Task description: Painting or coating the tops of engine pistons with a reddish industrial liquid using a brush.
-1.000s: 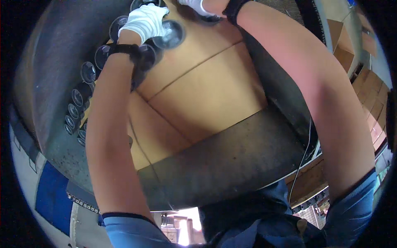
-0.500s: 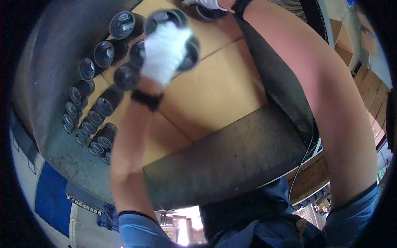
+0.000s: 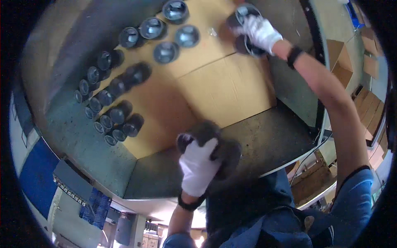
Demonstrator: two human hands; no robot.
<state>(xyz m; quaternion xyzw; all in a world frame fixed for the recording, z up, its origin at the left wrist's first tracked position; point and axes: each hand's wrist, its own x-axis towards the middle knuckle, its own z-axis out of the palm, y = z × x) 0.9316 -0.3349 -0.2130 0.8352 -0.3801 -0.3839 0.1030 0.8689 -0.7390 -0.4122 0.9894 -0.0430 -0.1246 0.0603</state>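
- The place looked like a workshop or a factory.
- A big dark bin (image 3: 264,136), with hard walls, stood in front of someone in white gloves (image 3: 199,167) and blue sleeves (image 3: 355,194).
- Flat brown card (image 3: 227,91) lay inside the bin.
- Lots of dark round cups (image 3: 187,36), all much alike, sat in rows inside the bin.
- To the right of the bin were an open cardboard box (image 3: 344,64) and some wooden slats (image 3: 364,108).
- A blue panel (image 3: 38,182) was left of the bin.

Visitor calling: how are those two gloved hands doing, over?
Left hand clutching several dark cups. Right hand at two more cups, grip unclear. Other cups sit on cardboard; nothing visibly blocking either hand.
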